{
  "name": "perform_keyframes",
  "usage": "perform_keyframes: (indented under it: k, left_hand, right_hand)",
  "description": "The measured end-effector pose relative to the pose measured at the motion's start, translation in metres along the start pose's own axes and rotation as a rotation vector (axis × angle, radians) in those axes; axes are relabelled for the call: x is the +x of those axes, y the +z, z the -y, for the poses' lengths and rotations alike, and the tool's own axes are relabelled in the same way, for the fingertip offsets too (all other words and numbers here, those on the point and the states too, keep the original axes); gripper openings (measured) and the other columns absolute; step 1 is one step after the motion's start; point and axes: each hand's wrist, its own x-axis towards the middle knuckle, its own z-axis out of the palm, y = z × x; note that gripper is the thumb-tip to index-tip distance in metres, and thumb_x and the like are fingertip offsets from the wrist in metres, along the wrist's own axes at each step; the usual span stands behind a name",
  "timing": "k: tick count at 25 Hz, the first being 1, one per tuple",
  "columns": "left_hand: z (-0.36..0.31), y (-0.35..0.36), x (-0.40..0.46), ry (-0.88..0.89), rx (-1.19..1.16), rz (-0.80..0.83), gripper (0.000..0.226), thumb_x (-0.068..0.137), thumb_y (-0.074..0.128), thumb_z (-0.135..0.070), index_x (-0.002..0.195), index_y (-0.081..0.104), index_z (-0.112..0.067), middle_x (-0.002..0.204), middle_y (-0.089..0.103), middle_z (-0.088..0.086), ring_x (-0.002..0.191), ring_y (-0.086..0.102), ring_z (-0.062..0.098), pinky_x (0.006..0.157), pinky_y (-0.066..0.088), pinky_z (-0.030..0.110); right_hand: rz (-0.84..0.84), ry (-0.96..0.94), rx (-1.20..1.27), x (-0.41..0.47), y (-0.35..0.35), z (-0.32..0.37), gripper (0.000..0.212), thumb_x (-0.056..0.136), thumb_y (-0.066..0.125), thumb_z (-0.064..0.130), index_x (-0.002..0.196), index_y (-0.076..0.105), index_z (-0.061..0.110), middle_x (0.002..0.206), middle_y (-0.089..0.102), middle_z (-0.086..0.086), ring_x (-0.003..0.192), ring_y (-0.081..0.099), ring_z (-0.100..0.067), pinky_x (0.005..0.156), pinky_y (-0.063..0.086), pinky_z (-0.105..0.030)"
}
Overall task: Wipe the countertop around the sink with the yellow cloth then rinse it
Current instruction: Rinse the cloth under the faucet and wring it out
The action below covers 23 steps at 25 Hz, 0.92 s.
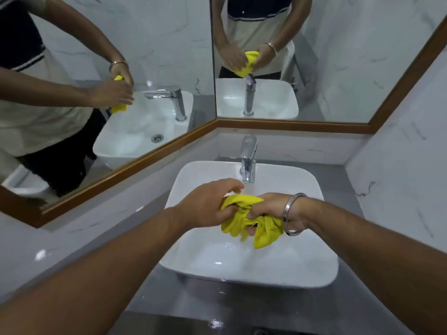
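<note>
The yellow cloth is bunched up over the white basin of the sink, just in front of the chrome tap. My left hand grips its left end. My right hand, with a metal bangle on the wrist, grips its right part, and loose folds hang below the fingers. Both hands are held above the bowl, near the spout. I cannot tell whether water is running.
The grey countertop surrounds the sink on all sides. Wood-framed mirrors meet at the corner behind the tap and reflect the hands and cloth. Marble-look walls close in at left and right.
</note>
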Motion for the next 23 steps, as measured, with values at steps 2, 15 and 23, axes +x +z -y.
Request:
perform_keyframes:
  k: [2, 15, 23]
  left_hand:
    - [-0.003, 0.024, -0.011, 0.053, 0.047, -0.114, 0.068, 0.076, 0.069, -0.038, 0.135, 0.046, -0.013, 0.129, 0.059, 0.003, 0.114, 0.055, 0.02, 0.097, 0.043, 0.03]
    - [0.013, 0.067, 0.04, -0.032, 0.379, 0.157, 0.023, 0.072, 0.061, -0.014, 0.094, 0.054, -0.015, 0.09, 0.065, 0.007, 0.08, 0.062, 0.034, 0.063, 0.046, 0.037]
    - [0.023, 0.062, 0.028, -0.215, 0.55, 0.224, 0.054, 0.067, 0.067, -0.058, 0.095, 0.048, -0.016, 0.088, 0.062, 0.0, 0.078, 0.058, 0.026, 0.069, 0.032, 0.035]
  right_hand:
    - [0.043, 0.023, 0.087, 0.006, -0.017, -0.002, 0.03, 0.084, 0.054, 0.002, 0.114, 0.058, -0.001, 0.097, 0.07, -0.019, 0.078, 0.07, -0.028, 0.063, 0.057, -0.034]
    - [-0.037, 0.263, -0.846, 0.033, -0.024, -0.014, 0.034, 0.066, 0.075, 0.043, 0.077, 0.064, 0.013, 0.068, 0.062, 0.0, 0.06, 0.059, -0.017, 0.059, 0.051, -0.027]
    - [-0.099, 0.221, -0.836, 0.062, 0.0, -0.003, 0.016, 0.078, 0.057, 0.025, 0.07, 0.07, 0.019, 0.068, 0.074, 0.01, 0.06, 0.067, -0.009, 0.07, 0.056, -0.025]
